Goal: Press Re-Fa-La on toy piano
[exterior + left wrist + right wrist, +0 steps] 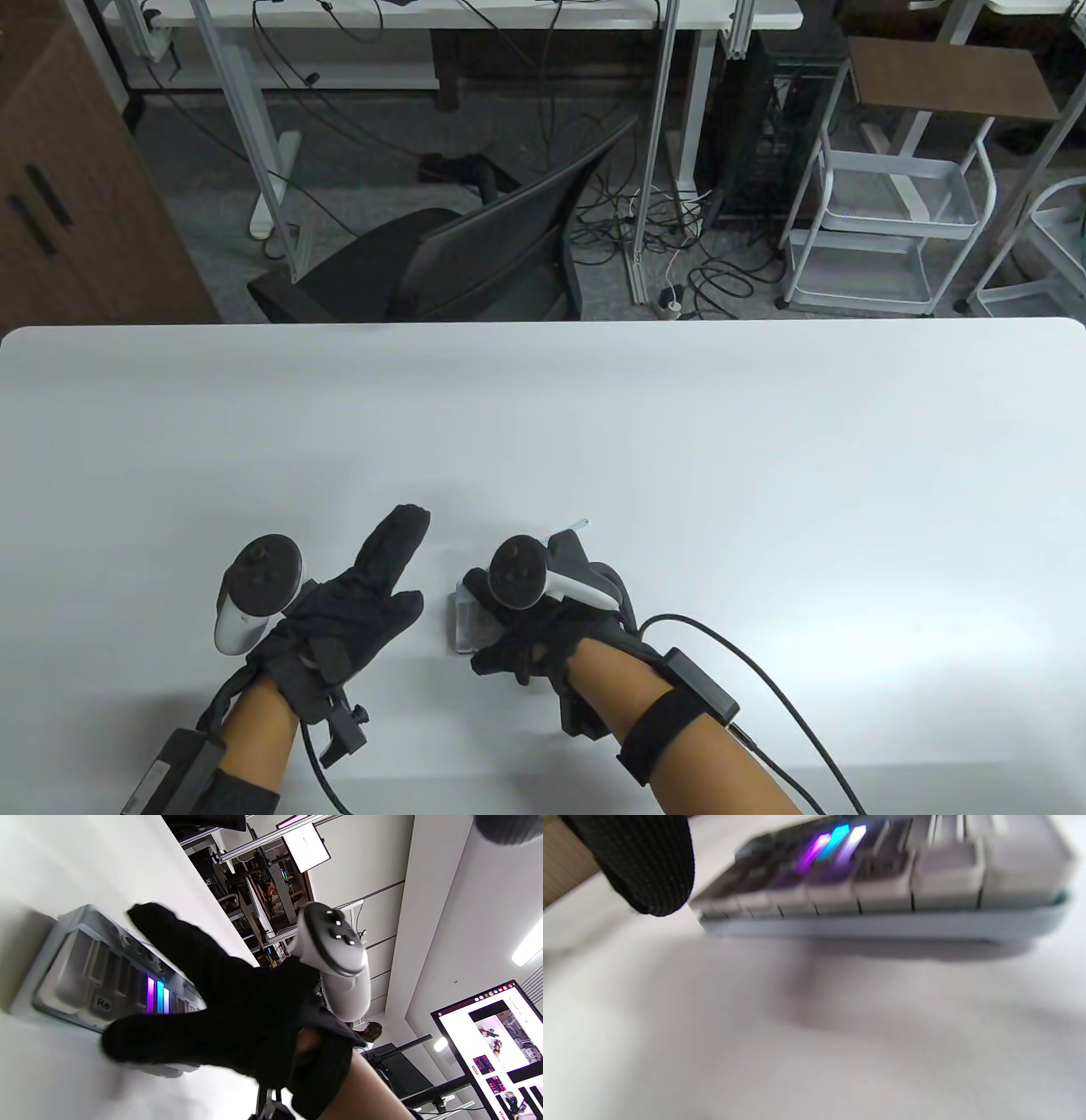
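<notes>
The small grey toy piano [463, 622] lies near the table's front edge, mostly hidden under my right hand [517, 637]. The left wrist view shows its keys [80, 984]: one is marked "Re" [103, 1004], and past it some glow purple and cyan [157, 1001]. My right hand [220, 1014] hovers over the keys with thumb and finger spread; whether a finger touches a key I cannot tell. My left hand [373, 586] lies flat and empty on the table left of the piano. The blurred right wrist view shows the piano's front [882, 921] and one fingertip [649, 870].
The white table [679, 475] stretches far and right of the hands. Cables run from both wrists over the front edge [764, 679]. A black office chair [475, 255] stands beyond the far edge.
</notes>
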Motion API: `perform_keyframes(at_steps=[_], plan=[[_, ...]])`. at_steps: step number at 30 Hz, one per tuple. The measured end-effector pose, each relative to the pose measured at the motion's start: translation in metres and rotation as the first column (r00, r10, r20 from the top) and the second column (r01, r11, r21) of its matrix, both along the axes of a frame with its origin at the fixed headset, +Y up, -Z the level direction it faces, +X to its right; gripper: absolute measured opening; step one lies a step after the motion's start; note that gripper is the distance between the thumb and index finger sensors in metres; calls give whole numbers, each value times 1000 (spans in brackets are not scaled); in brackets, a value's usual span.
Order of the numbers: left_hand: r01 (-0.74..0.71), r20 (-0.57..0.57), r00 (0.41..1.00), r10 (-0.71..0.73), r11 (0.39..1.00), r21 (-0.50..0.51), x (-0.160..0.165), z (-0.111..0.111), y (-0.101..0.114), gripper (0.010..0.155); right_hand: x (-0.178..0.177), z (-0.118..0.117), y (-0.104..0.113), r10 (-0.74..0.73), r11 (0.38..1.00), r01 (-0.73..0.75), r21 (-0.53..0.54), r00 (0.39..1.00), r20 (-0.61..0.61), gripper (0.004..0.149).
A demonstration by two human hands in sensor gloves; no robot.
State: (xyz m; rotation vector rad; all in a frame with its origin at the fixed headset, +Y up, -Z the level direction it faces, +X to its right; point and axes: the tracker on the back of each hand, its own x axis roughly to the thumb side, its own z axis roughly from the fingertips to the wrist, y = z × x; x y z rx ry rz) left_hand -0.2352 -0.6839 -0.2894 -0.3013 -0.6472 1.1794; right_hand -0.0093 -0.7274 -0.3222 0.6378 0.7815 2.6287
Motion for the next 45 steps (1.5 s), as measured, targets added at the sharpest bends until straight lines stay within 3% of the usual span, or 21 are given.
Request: perform_keyframes(at_steps=[8, 15, 25, 33, 45], plan=[[-9, -2, 1000, 9, 1000, 1, 0, 0, 0, 92, 45, 8, 61, -297, 953, 290, 89, 952, 75, 95], [-22, -3, 1000, 22, 1000, 2, 0, 0, 1, 92, 87, 26, 86, -500, 860, 478, 178, 860, 107, 96], [-34, -13, 999, 33, 999, -8, -1, 0, 0, 92, 123, 36, 70, -634, 773, 618, 141, 754, 170, 98], [-37, -13, 999, 36, 999, -19, -1, 0, 0, 92, 129, 31, 54, -621, 782, 617, 91, 757, 203, 99], [-27, -13, 1000, 26, 999, -23, -1, 0, -1, 92, 129, 32, 50, -605, 793, 605, 73, 767, 211, 99]])
